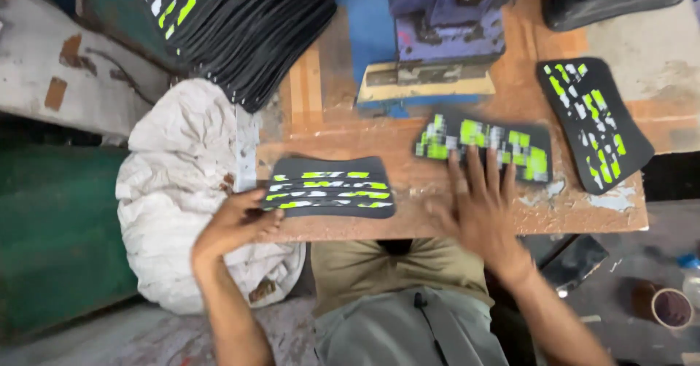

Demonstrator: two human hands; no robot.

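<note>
Closest to me, my left hand (232,229) is pinching the near-left edge of a small stack of black pieces (329,186) streaked with neon green, lying on the wooden tabletop (343,136). My right hand (483,204) is pressing flat, fingers (474,165) spread, on another green-checked piece (485,145) farther right. These pieces are probably light, thin and floppy, so I'm judging an edge grip best. Motion blur is hiding finer detail.
</note>
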